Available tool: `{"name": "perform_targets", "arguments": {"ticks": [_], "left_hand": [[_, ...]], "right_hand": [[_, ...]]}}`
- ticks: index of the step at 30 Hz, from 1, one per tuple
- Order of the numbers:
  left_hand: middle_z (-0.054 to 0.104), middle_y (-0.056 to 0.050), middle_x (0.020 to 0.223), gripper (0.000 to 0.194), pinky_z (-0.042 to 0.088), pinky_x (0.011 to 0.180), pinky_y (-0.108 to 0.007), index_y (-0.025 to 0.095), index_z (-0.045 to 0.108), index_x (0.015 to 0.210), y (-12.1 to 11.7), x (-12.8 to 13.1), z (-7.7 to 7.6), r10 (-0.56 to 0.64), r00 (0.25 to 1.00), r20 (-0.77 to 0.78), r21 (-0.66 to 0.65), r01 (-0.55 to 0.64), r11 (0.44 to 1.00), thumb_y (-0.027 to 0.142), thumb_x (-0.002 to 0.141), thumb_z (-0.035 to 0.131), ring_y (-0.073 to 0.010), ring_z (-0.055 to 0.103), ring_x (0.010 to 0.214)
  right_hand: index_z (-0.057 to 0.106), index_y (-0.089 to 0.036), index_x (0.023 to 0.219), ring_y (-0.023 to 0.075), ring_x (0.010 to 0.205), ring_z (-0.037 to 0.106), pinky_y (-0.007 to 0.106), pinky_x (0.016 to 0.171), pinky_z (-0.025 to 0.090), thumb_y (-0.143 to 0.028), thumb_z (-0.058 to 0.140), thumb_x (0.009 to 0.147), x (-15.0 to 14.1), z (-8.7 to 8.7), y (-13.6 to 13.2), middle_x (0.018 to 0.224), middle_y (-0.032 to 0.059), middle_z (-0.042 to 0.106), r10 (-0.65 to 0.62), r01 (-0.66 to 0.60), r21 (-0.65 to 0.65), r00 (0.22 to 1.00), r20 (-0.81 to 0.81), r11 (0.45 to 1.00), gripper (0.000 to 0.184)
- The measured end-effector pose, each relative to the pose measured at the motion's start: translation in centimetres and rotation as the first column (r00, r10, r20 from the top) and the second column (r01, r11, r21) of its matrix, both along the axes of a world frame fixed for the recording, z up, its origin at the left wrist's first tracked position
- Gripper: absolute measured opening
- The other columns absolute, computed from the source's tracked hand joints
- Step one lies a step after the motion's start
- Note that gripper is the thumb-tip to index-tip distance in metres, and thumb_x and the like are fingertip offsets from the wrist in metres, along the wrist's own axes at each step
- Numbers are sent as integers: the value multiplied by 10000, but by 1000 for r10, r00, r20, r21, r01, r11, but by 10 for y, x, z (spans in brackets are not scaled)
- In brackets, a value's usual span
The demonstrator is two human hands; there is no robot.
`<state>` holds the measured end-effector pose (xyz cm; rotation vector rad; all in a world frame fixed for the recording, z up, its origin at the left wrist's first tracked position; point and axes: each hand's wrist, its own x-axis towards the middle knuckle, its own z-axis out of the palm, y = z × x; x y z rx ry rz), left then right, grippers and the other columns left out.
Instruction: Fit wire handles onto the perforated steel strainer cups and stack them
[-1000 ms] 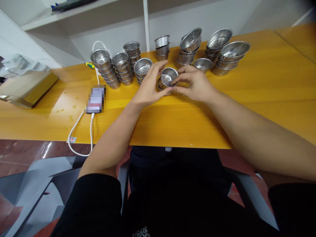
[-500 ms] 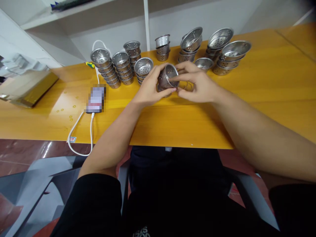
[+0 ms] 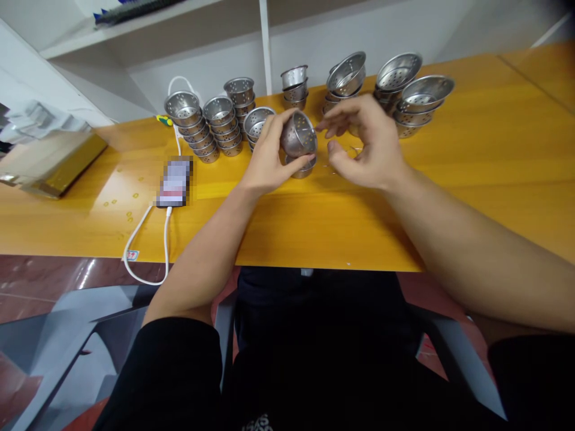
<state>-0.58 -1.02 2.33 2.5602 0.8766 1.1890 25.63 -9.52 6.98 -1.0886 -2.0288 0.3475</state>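
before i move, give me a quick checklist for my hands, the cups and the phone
- Left hand has hold of a perforated cup: ok
- Perforated cup is level: not ok, its mouth tips toward the right hand
- Lower cup beneath it is upright on the table: ok
- Right hand's fingers are off the perforated cup: cannot tell, the fingertips are very near its rim
- Top cup of the stack behind the right hand is level: not ok, tilted
- Phone is apart from both hands: ok

Perforated metal cup (image 3: 294,136) (rather glossy).
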Motion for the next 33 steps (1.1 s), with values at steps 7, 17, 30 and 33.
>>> {"name": "perform_targets", "arguments": {"ticks": [7,17,30,33], "left_hand": [[481,-133,1666,819,373,1440,-627,407,337,1740,-7,4,3,3,1000,4,31,-3,1000,558,1028,712,-411,493,1644],[516,-119,1716,812,426,1440,-619,404,324,1746,-14,7,15,-53,997,-53,71,56,996,476,1024,688,-382,525,1660],[580,-111,1691,840,483,1400,-625,390,397,1707,-9,-1,19,-106,988,-111,31,110,993,709,1014,748,-412,582,1632],[603,-109,1658,803,518,1370,-610,390,421,1673,-9,-4,21,-75,993,-94,24,78,997,717,1016,745,-402,612,1598]], "right_hand": [[800,-399,1356,404,1229,745,646,1117,638,-925,571,1057,-8,-5,5,1448,103,737,27,-28,-32,999,-32,999,647],[872,-585,1125,441,1311,705,784,1181,575,-933,738,952,-14,-8,8,1339,2,809,110,-121,-26,962,-252,992,411],[890,-514,1028,444,1257,740,784,1111,604,-916,842,893,-4,-4,13,1298,33,807,156,-169,-36,959,-237,985,426],[890,-524,1084,451,1315,716,801,1140,581,-830,830,972,-8,-6,12,1279,45,800,140,-129,67,968,-209,989,332]]}}
